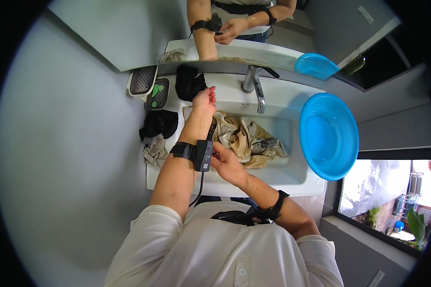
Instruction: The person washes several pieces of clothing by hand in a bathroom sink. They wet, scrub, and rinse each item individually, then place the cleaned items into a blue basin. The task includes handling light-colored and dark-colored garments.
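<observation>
My left forearm stretches over a white washbasin (237, 188), wearing a black box-shaped device (203, 156) on a black strap (182, 150). A cable hangs from the device. My right hand (230, 165) pinches at the device's right edge; the exact part between thumb and finger is partly hidden. My left hand (205, 99) has loosely curled fingers with nothing visible in them, close to a black cloth item (189, 83) on the basin's back rim. Below both hands, a bunched beige and grey cloth (251, 141) lies in the basin.
A chrome faucet (251, 80) stands at the back, below a mirror (147, 32). On the right rim is a blue plastic tub (323, 132). Soap trays (142, 80), a second black cloth item (161, 123) and a grey cloth (155, 152) sit left. A window (377, 190) is at right.
</observation>
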Motion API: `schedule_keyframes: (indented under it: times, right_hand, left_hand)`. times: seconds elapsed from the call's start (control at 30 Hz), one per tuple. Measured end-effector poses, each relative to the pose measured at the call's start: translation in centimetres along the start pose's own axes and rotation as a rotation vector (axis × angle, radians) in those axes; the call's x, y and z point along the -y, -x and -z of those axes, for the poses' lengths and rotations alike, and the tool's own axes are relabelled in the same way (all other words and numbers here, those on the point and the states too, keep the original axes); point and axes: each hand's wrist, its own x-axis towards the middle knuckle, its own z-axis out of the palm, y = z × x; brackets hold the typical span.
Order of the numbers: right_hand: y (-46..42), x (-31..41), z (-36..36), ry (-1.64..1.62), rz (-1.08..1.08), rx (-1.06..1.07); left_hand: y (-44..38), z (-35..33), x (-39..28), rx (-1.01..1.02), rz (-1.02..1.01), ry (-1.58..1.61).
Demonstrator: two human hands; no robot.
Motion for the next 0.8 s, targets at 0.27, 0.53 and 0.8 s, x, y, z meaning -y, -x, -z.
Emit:
schedule_keyframes:
  times: [0.27,0.53,0.8]
  right_hand:
    - [1.2,1.1,-0.7,0.358,0.051,0.085]
    - [3.4,0.7,-2.6,0.25,0.05,0.551]
    - [0.1,-6.7,14.6,0.718,-0.308,-0.454]
  left_hand:
    - [-4.4,4.1,0.7,-0.13,-0.02,0.076]
    - [-5.8,6.0,3.7,-0.193,-1.03,-1.057]
    - [-8.1,12.7,4.3,-0.311,-0.765,-1.451]
